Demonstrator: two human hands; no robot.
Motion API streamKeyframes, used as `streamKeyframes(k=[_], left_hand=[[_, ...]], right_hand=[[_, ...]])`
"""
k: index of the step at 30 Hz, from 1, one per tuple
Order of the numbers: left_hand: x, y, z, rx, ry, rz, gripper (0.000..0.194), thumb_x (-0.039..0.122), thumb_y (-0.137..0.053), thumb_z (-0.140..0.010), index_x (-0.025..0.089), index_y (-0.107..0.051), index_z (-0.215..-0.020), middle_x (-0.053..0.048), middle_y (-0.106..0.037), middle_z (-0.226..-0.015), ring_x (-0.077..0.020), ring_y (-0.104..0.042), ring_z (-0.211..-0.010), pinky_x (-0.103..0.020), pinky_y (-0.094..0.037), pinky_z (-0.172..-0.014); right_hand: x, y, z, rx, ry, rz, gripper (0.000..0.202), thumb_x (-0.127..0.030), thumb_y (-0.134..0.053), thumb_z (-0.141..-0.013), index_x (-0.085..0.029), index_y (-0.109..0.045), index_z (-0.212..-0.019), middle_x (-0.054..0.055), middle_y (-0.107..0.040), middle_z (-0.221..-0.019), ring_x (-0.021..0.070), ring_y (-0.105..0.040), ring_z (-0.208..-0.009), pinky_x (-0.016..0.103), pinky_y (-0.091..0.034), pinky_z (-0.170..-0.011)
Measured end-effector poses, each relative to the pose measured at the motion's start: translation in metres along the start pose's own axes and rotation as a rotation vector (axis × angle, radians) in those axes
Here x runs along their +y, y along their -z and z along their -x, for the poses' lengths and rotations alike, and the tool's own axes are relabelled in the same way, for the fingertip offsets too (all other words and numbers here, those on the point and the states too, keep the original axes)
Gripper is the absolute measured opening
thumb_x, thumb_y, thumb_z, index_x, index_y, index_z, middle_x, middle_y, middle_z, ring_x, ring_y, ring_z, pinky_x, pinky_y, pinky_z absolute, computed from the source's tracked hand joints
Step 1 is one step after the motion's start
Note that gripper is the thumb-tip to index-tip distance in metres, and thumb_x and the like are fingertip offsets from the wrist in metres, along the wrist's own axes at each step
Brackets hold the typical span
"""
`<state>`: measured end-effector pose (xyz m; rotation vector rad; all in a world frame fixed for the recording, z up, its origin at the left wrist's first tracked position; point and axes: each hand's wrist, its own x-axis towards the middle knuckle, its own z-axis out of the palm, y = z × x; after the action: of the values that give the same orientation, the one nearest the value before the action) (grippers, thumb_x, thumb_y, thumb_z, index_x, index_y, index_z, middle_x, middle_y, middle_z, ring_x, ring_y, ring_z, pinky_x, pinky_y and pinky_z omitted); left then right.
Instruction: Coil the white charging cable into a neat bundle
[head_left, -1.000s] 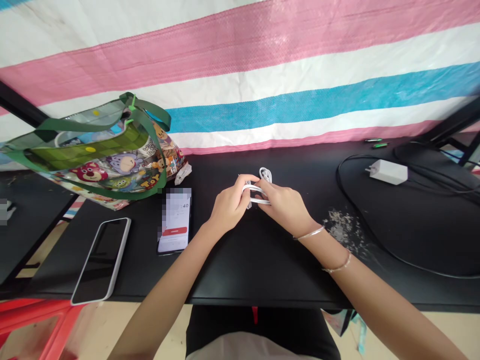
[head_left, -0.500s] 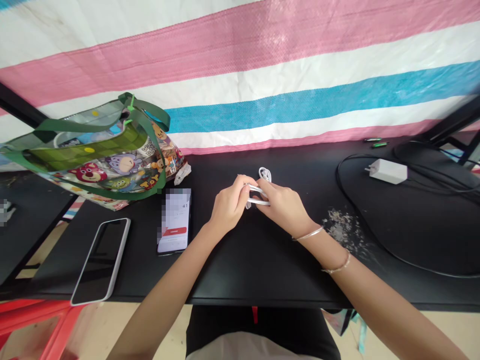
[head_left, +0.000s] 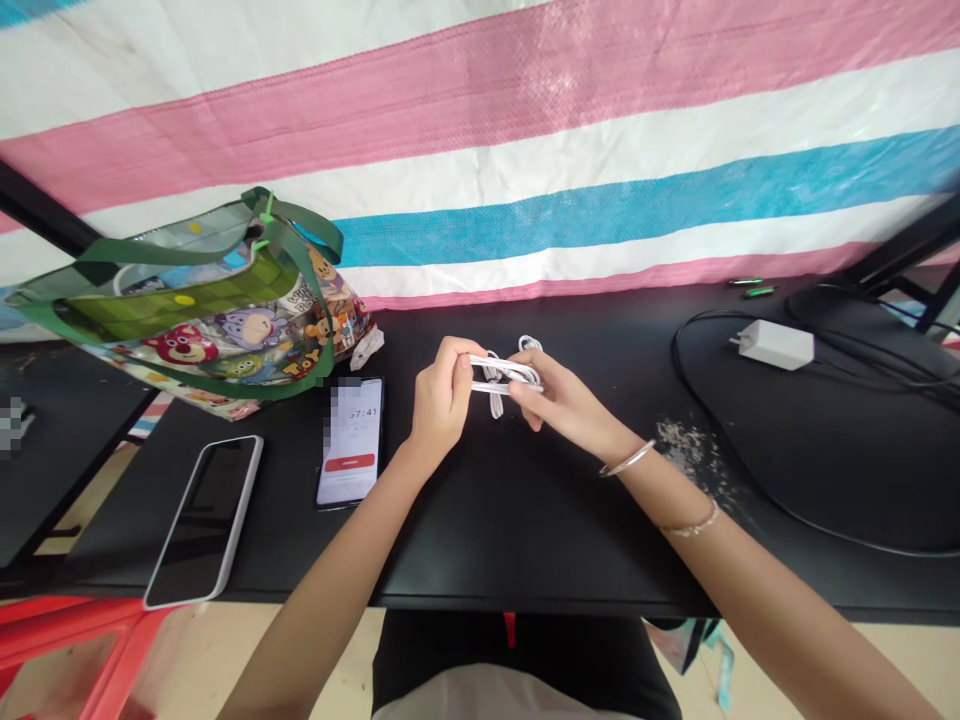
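A looped white cable (head_left: 504, 372) is stretched between my two hands above the black table (head_left: 510, 520). My left hand (head_left: 444, 392) grips one end of the loops, thumb pressed on top. At the other end, my right hand (head_left: 556, 400) has its fingers around the cable. More white cable hangs below the loops and sticks out behind the right hand; whether it is all one cable I cannot tell. A silver bangle (head_left: 628, 458) and a beaded bracelet (head_left: 694, 522) circle the right wrist and forearm.
Left of my hands lie a lit phone (head_left: 351, 455) and a dark-screened phone (head_left: 204, 520). Behind them stands a clear character bag (head_left: 247, 330) with green straps. A white charger (head_left: 776, 344), black cable (head_left: 739, 470) and pale crumbs (head_left: 686, 450) are on the right. Striped sheeting (head_left: 540, 120) hangs behind.
My hands have drawn apart, the left slightly leftward and the right slightly rightward. More of the white cable's loops now shows between them.
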<state>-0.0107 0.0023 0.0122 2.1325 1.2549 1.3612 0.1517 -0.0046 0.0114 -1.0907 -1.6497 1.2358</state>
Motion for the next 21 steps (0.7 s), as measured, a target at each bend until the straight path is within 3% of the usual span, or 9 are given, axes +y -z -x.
streamKeyframes(k=[4, 8, 16, 21], left_hand=[[0.0, -0.004, 0.004, -0.005, 0.003, -0.024, 0.024, 0.026, -0.03, -0.095, 0.021, -0.053, -0.09, 0.0, -0.067, -0.079, -0.0102, -0.059, -0.061, -0.022, -0.043, -0.059], [0.001, -0.007, 0.006, -0.027, 0.015, -0.018, 0.026, 0.028, -0.029, -0.096, 0.021, -0.055, -0.093, 0.0, -0.066, -0.078, -0.01, -0.059, -0.062, -0.021, -0.043, -0.06], [0.003, -0.008, 0.005, -0.057, 0.054, 0.098, 0.026, 0.03, -0.032, -0.096, 0.019, -0.056, -0.093, 0.001, -0.065, -0.074, -0.0088, -0.055, -0.057, -0.02, -0.043, -0.057], [0.004, -0.007, 0.003, -0.088, 0.109, 0.15, 0.025, 0.035, -0.036, -0.094, 0.02, -0.056, -0.089, 0.001, -0.065, -0.074, -0.0091, -0.055, -0.057, -0.02, -0.044, -0.056]], right_hand=[[0.004, -0.009, 0.001, 0.128, -0.024, -0.083, 0.051, -0.07, -0.038, -0.081, -0.02, -0.048, -0.076, -0.01, -0.038, -0.041, 0.0081, -0.04, -0.035, 0.022, -0.033, -0.042], [0.007, -0.013, 0.0, 0.265, 0.018, -0.092, 0.051, -0.071, -0.044, -0.078, -0.021, -0.047, -0.071, -0.011, -0.031, -0.042, 0.0063, -0.031, -0.034, 0.022, -0.027, -0.039], [0.002, -0.008, 0.002, 0.371, 0.156, 0.128, 0.03, -0.049, -0.048, -0.085, -0.021, -0.049, -0.075, -0.008, -0.036, -0.052, 0.0077, -0.032, -0.044, 0.023, -0.026, -0.044], [0.0, -0.007, 0.003, 0.382, 0.209, 0.189, 0.024, -0.043, -0.047, -0.087, -0.021, -0.049, -0.078, -0.007, -0.039, -0.053, 0.008, -0.033, -0.044, 0.023, -0.03, -0.047]])
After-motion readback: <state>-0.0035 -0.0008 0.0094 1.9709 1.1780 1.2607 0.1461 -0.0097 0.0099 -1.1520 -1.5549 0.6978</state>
